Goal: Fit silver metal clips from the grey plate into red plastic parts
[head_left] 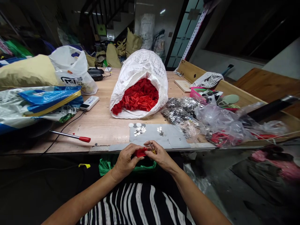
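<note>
Just in front of the table's edge, my left hand is closed on a small red plastic part. My right hand grips a small yellow-handled tool with a thin metal end pointing up; its fingers also touch the right side of the red part. On the grey sheet beyond my hands lie two small piles of metal pieces, a larger pile at left and a smaller pile at right. A white woven sack lies with its mouth towards me, full of similar red parts.
Plastic bags of shiny metal pieces and a pink basket crowd the right side. At left are a red-tipped lever, a white device and large bags. A green bag hangs below the table edge.
</note>
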